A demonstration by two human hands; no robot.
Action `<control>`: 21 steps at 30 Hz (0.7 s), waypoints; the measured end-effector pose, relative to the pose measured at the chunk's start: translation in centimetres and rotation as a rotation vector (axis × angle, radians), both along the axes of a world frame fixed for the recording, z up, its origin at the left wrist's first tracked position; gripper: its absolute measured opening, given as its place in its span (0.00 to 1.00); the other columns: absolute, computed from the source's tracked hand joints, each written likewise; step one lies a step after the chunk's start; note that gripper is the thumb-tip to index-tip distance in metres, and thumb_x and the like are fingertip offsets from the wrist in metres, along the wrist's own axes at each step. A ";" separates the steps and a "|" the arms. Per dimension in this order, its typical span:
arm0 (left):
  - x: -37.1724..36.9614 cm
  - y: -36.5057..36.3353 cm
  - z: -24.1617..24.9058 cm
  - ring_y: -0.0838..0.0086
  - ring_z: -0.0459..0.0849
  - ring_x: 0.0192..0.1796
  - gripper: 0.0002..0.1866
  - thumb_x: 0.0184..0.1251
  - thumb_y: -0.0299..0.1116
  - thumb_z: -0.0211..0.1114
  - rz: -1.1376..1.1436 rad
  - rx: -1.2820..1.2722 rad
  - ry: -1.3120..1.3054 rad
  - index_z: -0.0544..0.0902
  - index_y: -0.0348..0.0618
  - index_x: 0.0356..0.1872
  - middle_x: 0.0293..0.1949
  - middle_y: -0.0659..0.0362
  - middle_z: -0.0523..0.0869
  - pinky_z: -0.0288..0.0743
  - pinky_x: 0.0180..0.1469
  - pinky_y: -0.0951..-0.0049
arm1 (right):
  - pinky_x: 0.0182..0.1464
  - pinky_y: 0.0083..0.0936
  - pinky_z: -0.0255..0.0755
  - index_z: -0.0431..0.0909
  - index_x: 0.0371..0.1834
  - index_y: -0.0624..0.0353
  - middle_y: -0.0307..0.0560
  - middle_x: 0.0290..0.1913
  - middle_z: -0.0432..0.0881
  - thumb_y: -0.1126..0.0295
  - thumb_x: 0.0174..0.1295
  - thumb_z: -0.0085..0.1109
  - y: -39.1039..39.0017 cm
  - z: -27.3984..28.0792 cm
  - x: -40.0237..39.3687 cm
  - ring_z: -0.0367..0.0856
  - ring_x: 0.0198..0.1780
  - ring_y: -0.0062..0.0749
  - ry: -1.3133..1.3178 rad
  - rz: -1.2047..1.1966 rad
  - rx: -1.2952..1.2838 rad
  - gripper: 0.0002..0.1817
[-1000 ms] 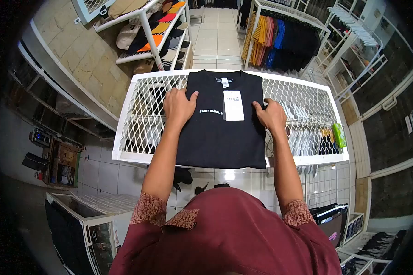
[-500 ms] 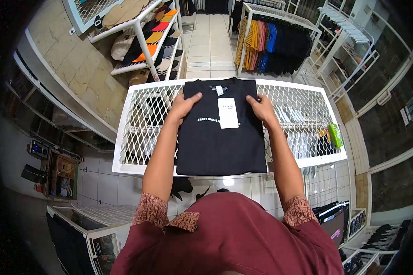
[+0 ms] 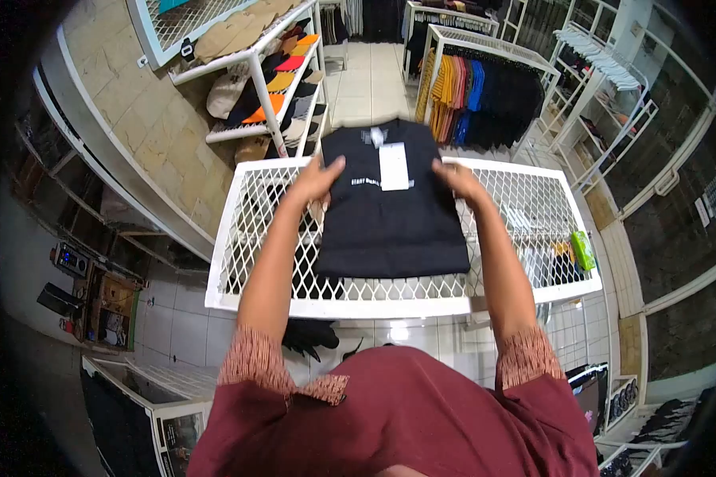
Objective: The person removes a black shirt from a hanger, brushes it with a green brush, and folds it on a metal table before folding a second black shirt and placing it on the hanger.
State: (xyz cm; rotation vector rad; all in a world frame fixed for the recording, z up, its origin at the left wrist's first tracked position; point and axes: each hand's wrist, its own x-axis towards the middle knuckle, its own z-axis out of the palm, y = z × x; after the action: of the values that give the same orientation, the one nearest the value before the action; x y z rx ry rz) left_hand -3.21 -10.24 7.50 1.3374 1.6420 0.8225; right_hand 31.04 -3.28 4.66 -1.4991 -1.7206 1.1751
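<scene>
A folded black t-shirt (image 3: pixel 390 226) with white chest lettering and a white hang tag (image 3: pixel 394 165) is lifted at its far end off the white wire-mesh table (image 3: pixel 390 294). My left hand (image 3: pixel 320 179) grips the shirt's left edge near the collar. On the opposite side, my right hand (image 3: pixel 456 178) holds the right edge. The shirt's near end hangs low over the mesh.
A shelf of caps in black, orange, yellow and red (image 3: pixel 270 75) stands at the back left. A rack of hanging shirts (image 3: pixel 477 87) stands behind the table. A green packet (image 3: pixel 584 249) lies by the table's right edge. White racks (image 3: pixel 612 71) line the right side.
The shirt lay flat on the mesh with both hands pressing it. My hands slid up to its collar end, gripped the sides and raised it away from me.
</scene>
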 end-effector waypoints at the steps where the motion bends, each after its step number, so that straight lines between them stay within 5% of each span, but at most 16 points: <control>1: -0.4 -1.4 -2.4 0.73 0.83 0.21 0.55 0.69 0.64 0.67 0.037 -0.015 0.009 0.51 0.34 0.82 0.31 0.47 0.86 0.74 0.19 0.70 | 0.74 0.42 0.66 0.67 0.75 0.73 0.74 0.71 0.73 0.37 0.65 0.65 -0.8 -2.7 1.1 0.72 0.74 0.58 -0.135 -0.047 0.035 0.51; 4: 0.8 -10.9 -1.7 0.72 0.85 0.27 0.52 0.72 0.61 0.65 0.037 0.022 0.016 0.54 0.35 0.82 0.26 0.56 0.85 0.79 0.33 0.71 | 0.73 0.41 0.67 0.57 0.81 0.71 0.75 0.75 0.67 0.35 0.65 0.64 -9.0 -3.7 2.8 0.72 0.74 0.58 -0.055 -0.014 -0.040 0.56; 7: 1.4 -17.8 -2.3 0.64 0.83 0.34 0.56 0.61 0.55 0.77 -0.030 0.198 0.261 0.58 0.35 0.82 0.32 0.52 0.84 0.78 0.43 0.65 | 0.71 0.41 0.70 0.54 0.83 0.63 0.73 0.75 0.68 0.46 0.67 0.69 -17.3 0.5 2.7 0.74 0.72 0.52 0.126 -0.006 -0.146 0.51; 10: 2.6 -20.6 -2.7 0.68 0.79 0.41 0.53 0.56 0.39 0.82 -0.047 0.324 0.368 0.61 0.49 0.83 0.37 0.58 0.80 0.77 0.50 0.66 | 0.68 0.39 0.73 0.54 0.84 0.58 0.70 0.72 0.72 0.56 0.63 0.76 -20.0 -0.4 3.1 0.80 0.67 0.51 0.024 0.019 0.101 0.52; 13: 2.4 -19.0 -2.5 0.71 0.78 0.41 0.46 0.59 0.31 0.79 -0.032 0.378 0.336 0.68 0.49 0.80 0.35 0.61 0.78 0.76 0.52 0.68 | 0.65 0.37 0.75 0.56 0.84 0.55 0.65 0.68 0.77 0.64 0.57 0.81 -19.7 0.6 3.4 0.85 0.59 0.45 -0.119 0.124 0.272 0.54; 16: 1.9 -14.1 0.6 0.83 0.75 0.40 0.37 0.66 0.26 0.74 -0.012 0.471 -0.202 0.71 0.43 0.77 0.35 0.68 0.74 0.73 0.49 0.82 | 0.55 0.31 0.79 0.62 0.82 0.54 0.57 0.63 0.82 0.69 0.55 0.81 -16.5 5.7 2.5 0.86 0.51 0.32 0.142 0.163 0.166 0.50; 17: 2.1 -11.6 1.7 0.85 0.76 0.41 0.33 0.71 0.24 0.70 0.017 0.541 -0.371 0.71 0.41 0.76 0.36 0.68 0.74 0.73 0.48 0.85 | 0.53 0.29 0.79 0.63 0.81 0.55 0.53 0.60 0.84 0.73 0.56 0.79 -14.6 6.5 1.6 0.86 0.50 0.29 0.369 0.138 0.252 0.48; 18: 1.9 -9.5 2.8 0.85 0.77 0.41 0.30 0.73 0.22 0.67 0.045 0.595 -0.359 0.72 0.39 0.74 0.38 0.66 0.78 0.76 0.48 0.81 | 0.55 0.29 0.79 0.63 0.80 0.57 0.53 0.58 0.85 0.74 0.57 0.77 -12.6 8.1 1.1 0.85 0.50 0.29 0.314 0.062 0.185 0.46; 19: 2.1 -6.4 2.6 0.83 0.80 0.44 0.29 0.73 0.21 0.67 0.075 0.674 -0.488 0.72 0.38 0.73 0.41 0.62 0.82 0.76 0.49 0.81 | 0.57 0.29 0.78 0.65 0.78 0.59 0.57 0.57 0.84 0.72 0.60 0.76 -9.0 6.8 0.8 0.84 0.52 0.31 0.348 0.023 0.388 0.43; 20: 1.2 -3.5 1.0 0.76 0.84 0.48 0.31 0.74 0.32 0.70 0.094 0.623 -0.403 0.71 0.36 0.74 0.45 0.55 0.86 0.79 0.51 0.78 | 0.58 0.30 0.77 0.68 0.75 0.59 0.58 0.60 0.83 0.66 0.62 0.76 -6.8 6.2 -0.2 0.83 0.56 0.34 0.464 -0.038 0.345 0.39; 21: 0.7 -1.7 -0.7 0.76 0.84 0.48 0.31 0.74 0.32 0.70 0.088 0.624 -0.402 0.71 0.36 0.74 0.45 0.55 0.86 0.79 0.51 0.78 | 0.60 0.30 0.76 0.70 0.73 0.61 0.58 0.59 0.83 0.61 0.62 0.77 -3.6 3.7 -0.6 0.81 0.59 0.34 0.347 -0.200 0.389 0.38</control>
State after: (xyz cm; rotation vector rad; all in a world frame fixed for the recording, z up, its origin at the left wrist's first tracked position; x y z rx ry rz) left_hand -2.50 -11.96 6.79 1.3836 1.1705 1.6324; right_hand 30.39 -6.85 8.38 -1.1255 -1.4266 0.8735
